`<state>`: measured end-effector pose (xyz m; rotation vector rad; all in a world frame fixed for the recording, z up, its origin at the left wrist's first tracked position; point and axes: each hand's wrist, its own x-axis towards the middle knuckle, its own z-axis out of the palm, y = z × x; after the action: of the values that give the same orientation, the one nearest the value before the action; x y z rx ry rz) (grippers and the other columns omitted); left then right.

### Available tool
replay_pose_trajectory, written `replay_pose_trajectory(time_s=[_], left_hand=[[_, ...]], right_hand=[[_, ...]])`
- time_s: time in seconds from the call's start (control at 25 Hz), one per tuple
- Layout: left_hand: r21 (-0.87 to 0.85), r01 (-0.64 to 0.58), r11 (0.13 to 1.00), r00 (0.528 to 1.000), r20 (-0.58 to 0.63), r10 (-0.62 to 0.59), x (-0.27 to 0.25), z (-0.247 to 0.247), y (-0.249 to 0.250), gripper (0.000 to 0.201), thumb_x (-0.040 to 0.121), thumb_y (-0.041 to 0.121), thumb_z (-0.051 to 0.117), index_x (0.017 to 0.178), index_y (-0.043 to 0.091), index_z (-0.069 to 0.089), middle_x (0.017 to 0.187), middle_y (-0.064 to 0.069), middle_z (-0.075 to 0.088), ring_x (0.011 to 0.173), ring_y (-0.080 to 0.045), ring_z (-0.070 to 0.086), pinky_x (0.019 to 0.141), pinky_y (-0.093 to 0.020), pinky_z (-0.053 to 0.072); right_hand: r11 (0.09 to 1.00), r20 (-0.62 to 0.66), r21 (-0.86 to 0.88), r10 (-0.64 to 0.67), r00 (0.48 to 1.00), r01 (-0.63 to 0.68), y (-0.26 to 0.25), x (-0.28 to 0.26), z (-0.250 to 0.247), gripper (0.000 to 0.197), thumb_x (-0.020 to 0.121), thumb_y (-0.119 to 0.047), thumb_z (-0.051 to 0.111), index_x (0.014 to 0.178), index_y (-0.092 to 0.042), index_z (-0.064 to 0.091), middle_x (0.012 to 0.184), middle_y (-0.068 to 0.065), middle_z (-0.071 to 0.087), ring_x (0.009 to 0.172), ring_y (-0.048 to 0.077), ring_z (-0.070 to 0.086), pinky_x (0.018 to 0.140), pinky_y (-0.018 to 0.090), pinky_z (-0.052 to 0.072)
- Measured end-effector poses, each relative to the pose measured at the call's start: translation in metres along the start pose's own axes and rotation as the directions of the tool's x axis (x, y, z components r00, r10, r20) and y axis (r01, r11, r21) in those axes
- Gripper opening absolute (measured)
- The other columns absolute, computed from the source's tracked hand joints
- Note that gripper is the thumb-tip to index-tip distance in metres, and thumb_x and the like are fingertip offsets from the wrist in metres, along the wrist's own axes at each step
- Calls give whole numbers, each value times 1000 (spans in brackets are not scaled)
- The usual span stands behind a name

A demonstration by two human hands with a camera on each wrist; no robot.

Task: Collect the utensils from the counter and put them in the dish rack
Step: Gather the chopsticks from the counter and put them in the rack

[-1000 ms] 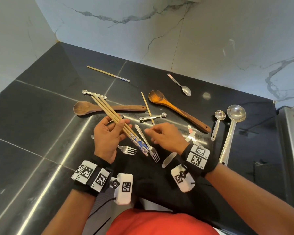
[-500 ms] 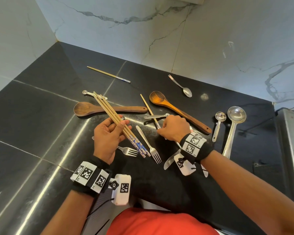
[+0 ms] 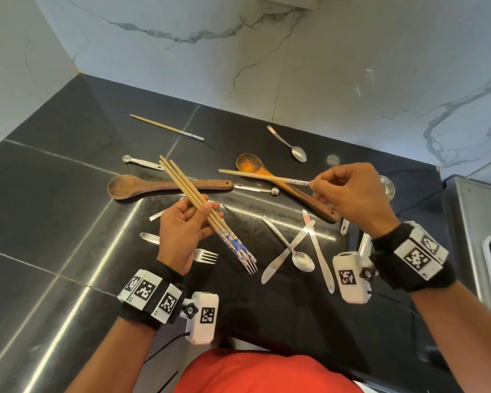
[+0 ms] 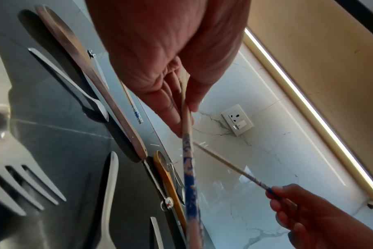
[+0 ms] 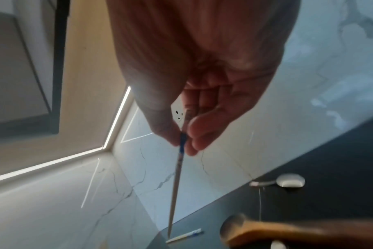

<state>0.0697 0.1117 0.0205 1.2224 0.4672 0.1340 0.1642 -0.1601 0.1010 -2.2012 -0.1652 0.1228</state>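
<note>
Now the left hand (image 3: pixel 186 236) grips a bundle of chopsticks (image 3: pixel 193 194), and beside it the right hand (image 3: pixel 352 197) pinches a single chopstick (image 3: pixel 264 176) above the counter (image 3: pixel 54 222).

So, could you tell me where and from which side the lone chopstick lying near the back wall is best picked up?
The thin wooden chopstick with the blue-patterned end lies flat on the black counter, clear of the other utensils. I would probably come from straight above and pinch it with the fingers across its width, near the middle for balance. Its low, slender shaft leaves nothing to get under.
</note>
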Motion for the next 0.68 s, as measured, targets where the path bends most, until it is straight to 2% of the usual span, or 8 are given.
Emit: replay_pose_trajectory(time_s=[0.12,0.2,0.28,0.36,0.44,0.6,0.68], left_hand=[[-78,47,996,999,14,-46,-1,12,-2,12,98,10,55,107,6,63,102,-15,74,92,-25,74,74,-35,62],[-120,60,991,998,19,-59,-2,19,-2,11,99,11,54,105,7,62,101,-14,74,91,-23,74,72,-32,61],[-149,54,987,999,16,-52,-4,23,-3,14,100,12,53,108,6,62,100,-14,75,91,-23,75,73,-33,61],[-145,38,989,999,8,-37,-7,24,-4,16,100,12,53,110,5,62,100,-16,74,92,-24,74,75,-34,61],[-150,30,988,999,-19,-33,-12,22,-5,14,100,12,53,107,7,63,99,-14,75,91,-24,75,76,-34,61],[-176,14,984,996,-86,-30,-17,15,-3,11,98,12,55,104,9,64,104,-14,74,93,-24,74,76,-34,61],[-180,7,984,994,-109,-27,-19,12,0,10,98,11,55,103,9,64,98,-9,76,88,-21,75,75,-32,62]], right_hand=[[943,12,328,49,999,-50,2,-19,26,8,92,-14,69,92,-16,76,80,7,76,68,13,69,53,21,56],[921,58,384,42,997,-61,10,-29,56,9,94,-13,67,94,-12,76,83,9,76,70,14,69,52,22,56],[939,120,340,9,993,-50,17,-36,86,11,94,-16,66,95,-12,76,82,7,75,72,12,70,55,25,57],[973,136,231,-50,989,17,24,-40,102,12,95,-22,66,97,-16,77,83,-3,76,77,9,71,68,28,60],[980,158,178,-113,981,85,27,-40,105,15,95,-24,65,101,-18,77,87,-6,76,81,7,71,77,28,60],[978,229,155,-175,958,141,28,-42,103,20,94,-22,67,111,-16,76,100,-2,78,88,5,71,82,23,59],[973,255,141,-212,943,180,27,-42,103,23,94,-21,67,115,-15,75,105,0,77,89,3,70,82,20,58]])
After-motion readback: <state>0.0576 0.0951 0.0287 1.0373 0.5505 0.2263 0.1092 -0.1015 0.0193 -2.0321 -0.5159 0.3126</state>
